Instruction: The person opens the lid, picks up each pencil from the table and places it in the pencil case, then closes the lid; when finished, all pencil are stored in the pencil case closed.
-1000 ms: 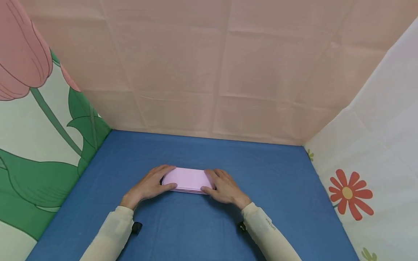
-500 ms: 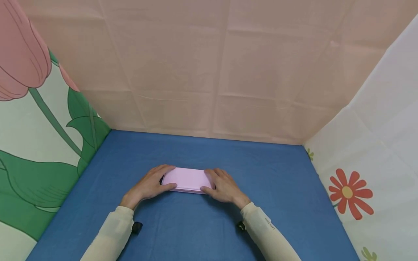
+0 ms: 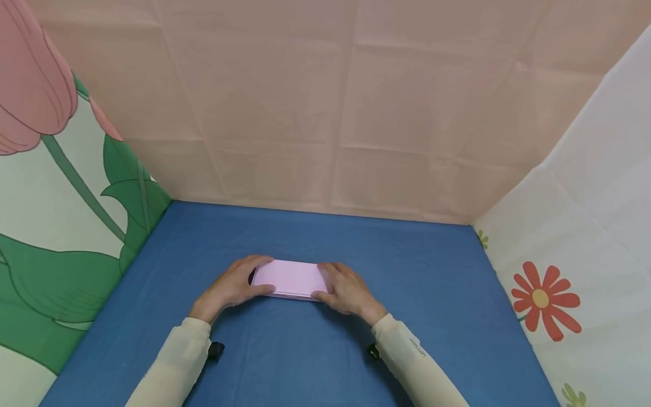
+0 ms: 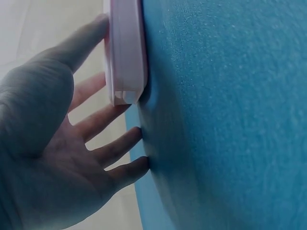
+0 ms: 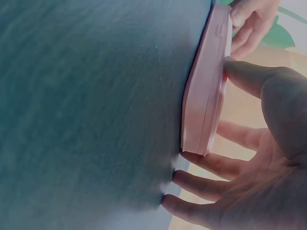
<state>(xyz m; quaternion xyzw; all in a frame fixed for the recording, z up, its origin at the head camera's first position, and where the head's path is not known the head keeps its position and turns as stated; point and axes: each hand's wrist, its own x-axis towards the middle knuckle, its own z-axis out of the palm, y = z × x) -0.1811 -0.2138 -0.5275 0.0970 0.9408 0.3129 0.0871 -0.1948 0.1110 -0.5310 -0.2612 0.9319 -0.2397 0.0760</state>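
A flat pink case [image 3: 292, 278] with rounded edges lies on the blue cloth, its long side running left to right. A seam along its side, as of a lid, shows in the right wrist view, with a small catch at the far part. My left hand [image 3: 234, 287] grips the left end, thumb at the near edge and index finger at the far edge. At the right end my right hand [image 3: 351, 291] holds the case in the same way. The other fingers of both hands spread past the ends, their tips down at the cloth in both wrist views.
Blue cloth [image 3: 325, 362] covers the table. A plain beige sheet [image 3: 325, 113] rises behind it. On the left stands a panel with a printed tulip [image 3: 35, 79], on the right a white one with a red flower [image 3: 546, 302]. Both forearms wear pale sleeves [image 3: 175, 362].
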